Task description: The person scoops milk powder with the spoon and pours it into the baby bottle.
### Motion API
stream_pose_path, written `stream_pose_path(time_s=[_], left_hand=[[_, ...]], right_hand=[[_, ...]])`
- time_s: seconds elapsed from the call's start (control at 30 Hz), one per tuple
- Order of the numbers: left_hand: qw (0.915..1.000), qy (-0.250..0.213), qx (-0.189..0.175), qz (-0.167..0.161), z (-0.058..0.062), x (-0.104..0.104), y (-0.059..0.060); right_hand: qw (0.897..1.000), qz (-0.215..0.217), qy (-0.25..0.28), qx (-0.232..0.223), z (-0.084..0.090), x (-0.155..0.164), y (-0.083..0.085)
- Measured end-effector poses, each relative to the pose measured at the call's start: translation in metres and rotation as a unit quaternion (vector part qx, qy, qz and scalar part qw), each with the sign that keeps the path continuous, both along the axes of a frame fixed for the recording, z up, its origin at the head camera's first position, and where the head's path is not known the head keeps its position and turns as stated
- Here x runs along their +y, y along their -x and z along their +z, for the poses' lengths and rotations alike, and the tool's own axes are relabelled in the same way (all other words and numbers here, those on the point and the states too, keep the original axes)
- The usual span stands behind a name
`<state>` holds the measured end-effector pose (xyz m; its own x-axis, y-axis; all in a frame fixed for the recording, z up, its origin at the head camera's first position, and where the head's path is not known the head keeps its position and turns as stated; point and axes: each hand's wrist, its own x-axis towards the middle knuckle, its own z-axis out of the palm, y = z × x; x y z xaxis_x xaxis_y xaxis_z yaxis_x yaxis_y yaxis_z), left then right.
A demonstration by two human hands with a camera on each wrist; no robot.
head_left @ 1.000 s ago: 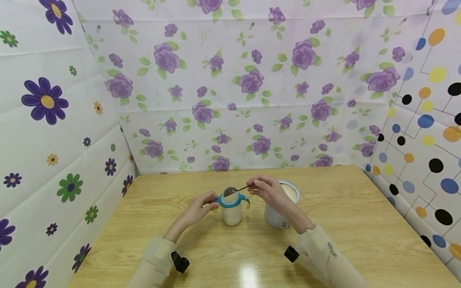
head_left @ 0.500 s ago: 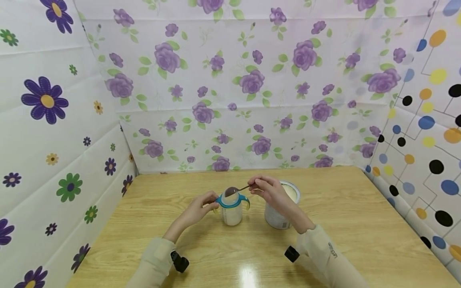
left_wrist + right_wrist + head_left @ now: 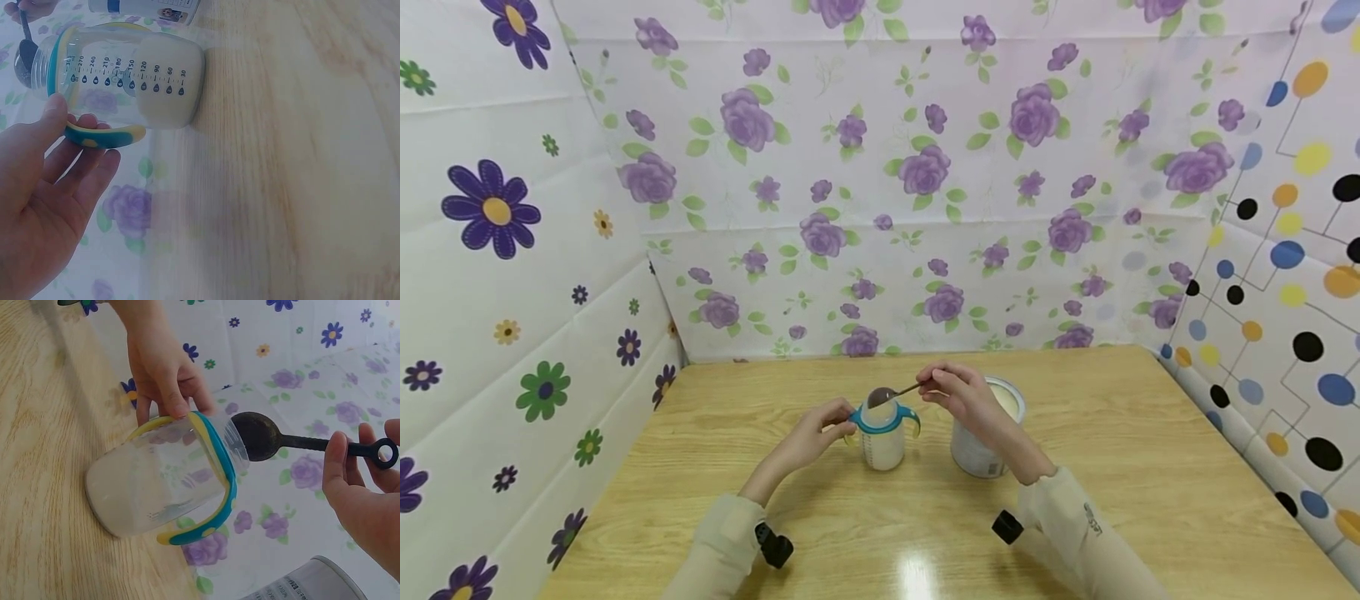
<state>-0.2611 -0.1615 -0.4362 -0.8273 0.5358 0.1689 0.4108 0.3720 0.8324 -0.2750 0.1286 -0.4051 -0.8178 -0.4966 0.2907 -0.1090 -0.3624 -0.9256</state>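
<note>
A clear baby bottle (image 3: 883, 450) with a blue and yellow two-handled collar stands upright on the table. Its lower part holds whitish liquid, up to about the 120 to 150 marks in the left wrist view. My left hand (image 3: 811, 435) grips one handle (image 3: 100, 136), thumb on the collar and fingers curled beneath it. With its fingertips my right hand (image 3: 964, 398) pinches the ringed handle of a dark spoon (image 3: 256, 436). The spoon's bowl lies right at the open mouth of the bottle, tilted over it. What is in the bowl is hidden.
Right of the bottle stands an open tin (image 3: 977, 457) with pale powder inside, partly behind my right forearm. The wooden table (image 3: 865, 533) ends at a flower-printed cloth wall (image 3: 880, 275). Patterned cloth also hangs at both sides.
</note>
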Motion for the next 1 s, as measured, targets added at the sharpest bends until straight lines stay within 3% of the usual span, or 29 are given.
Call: stream_pose_path(time_s=[0.33, 0.7, 1.0], left_hand=[[1.0, -0.001, -0.004, -0.001, -0.0007, -0.0005, -0.0003], [1.0, -0.004, -0.006, -0.004, 0.0024, -0.0003, 0.0014], [1.0, -0.003, -0.001, 0.001, -0.0016, -0.0002, 0.0013]], right_hand=[[1.0, -0.008, 0.007, -0.004, 0.0, 0.001, -0.0013], [0.999, -0.044, 0.007, -0.003, -0.0007, 0.0013, 0.0008], [0.997, -0.072, -0.002, -0.015, -0.0023, 0.0016, 0.0022]])
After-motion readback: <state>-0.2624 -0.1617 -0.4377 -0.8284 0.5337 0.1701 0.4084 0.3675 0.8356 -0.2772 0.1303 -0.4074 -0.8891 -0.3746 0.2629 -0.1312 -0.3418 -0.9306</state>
